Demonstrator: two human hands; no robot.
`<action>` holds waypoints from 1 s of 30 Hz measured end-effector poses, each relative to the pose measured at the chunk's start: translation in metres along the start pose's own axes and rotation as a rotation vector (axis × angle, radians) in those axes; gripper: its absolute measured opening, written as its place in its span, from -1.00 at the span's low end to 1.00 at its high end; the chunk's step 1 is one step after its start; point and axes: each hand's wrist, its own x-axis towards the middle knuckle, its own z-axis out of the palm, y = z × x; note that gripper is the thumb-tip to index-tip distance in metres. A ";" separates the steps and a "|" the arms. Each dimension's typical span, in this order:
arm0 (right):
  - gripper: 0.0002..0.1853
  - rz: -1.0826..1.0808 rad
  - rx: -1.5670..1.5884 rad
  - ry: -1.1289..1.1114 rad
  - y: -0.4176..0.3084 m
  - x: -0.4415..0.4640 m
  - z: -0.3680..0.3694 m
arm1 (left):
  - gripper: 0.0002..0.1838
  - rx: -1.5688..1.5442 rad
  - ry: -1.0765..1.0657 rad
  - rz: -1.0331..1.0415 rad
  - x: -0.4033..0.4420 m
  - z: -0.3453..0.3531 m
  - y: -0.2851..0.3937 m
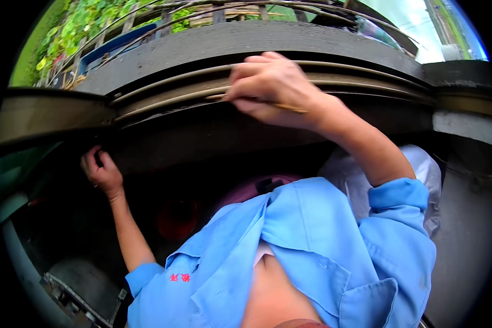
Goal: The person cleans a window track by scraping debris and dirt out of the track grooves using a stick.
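Over the grooved window track [175, 87] is my right hand [270, 87], its fingers closed around a thin yellowish-brown stick [290, 107]. One end of the stick pokes out on the left, close to the track's rail; the other sticks out below my palm. Whether its tip touches the rail I cannot tell. Lower on the left, my left hand [102, 172] is beside the dark wall under the sill, with fingers curled and the thumb bent towards them. Anything it may hold is too small or too dark to make out.
A grey concrete ledge [246, 41] runs beyond the track, with a wooden fence and green leaves outside. White plastic sheeting [421, 164] hangs at my right. A dim red round object [179, 218] is below, and a grey metal-edged box [82, 290] stands at lower left.
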 end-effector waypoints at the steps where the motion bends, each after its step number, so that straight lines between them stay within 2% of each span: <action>1: -0.92 0.055 -0.058 -0.043 0.003 -0.020 -0.023 | -0.87 -0.002 0.002 0.010 0.000 -0.001 0.001; 5: -0.89 0.310 -0.188 -0.115 0.016 -0.106 -0.109 | -0.88 -0.005 -0.008 -0.041 0.000 -0.002 0.000; 8: -0.87 0.658 -0.033 -0.044 0.031 -0.165 -0.149 | -0.87 0.011 -0.007 -0.043 -0.002 -0.001 -0.008; 14: -0.87 0.891 0.165 0.091 0.078 -0.258 -0.214 | -0.86 0.065 -0.049 -0.057 -0.004 -0.005 -0.018; 17: -0.88 1.134 0.176 0.108 0.086 -0.285 -0.254 | -0.84 0.021 -0.040 -0.006 -0.006 -0.004 -0.032; 18: -0.88 1.145 0.162 0.108 0.085 -0.292 -0.265 | -0.84 0.036 -0.046 -0.012 -0.006 -0.005 -0.035; 20: -0.86 1.376 0.186 0.115 0.087 -0.302 -0.283 | -0.83 0.045 -0.061 -0.013 -0.006 -0.007 -0.037; 22: -0.84 1.376 0.173 0.119 0.091 -0.317 -0.296 | -0.82 0.055 -0.060 -0.011 -0.007 -0.008 -0.039; 24: -0.84 1.405 -0.025 0.167 0.100 -0.332 -0.298 | -0.82 0.071 -0.074 -0.012 -0.007 -0.009 -0.044; 25: -0.83 1.411 -0.027 0.314 0.104 -0.340 -0.296 | -0.82 0.069 -0.075 -0.009 -0.007 -0.010 -0.045; 26: -0.83 1.414 -0.029 0.306 0.103 -0.340 -0.294 | -0.82 0.068 -0.081 -0.013 -0.009 -0.010 -0.047; 28: -0.81 1.505 0.061 0.469 0.104 -0.336 -0.292 | -0.81 0.052 -0.100 -0.075 -0.011 -0.011 -0.051; 30: -0.81 1.552 0.083 0.431 0.103 -0.331 -0.295 | -0.81 0.054 -0.105 -0.076 -0.009 -0.012 -0.049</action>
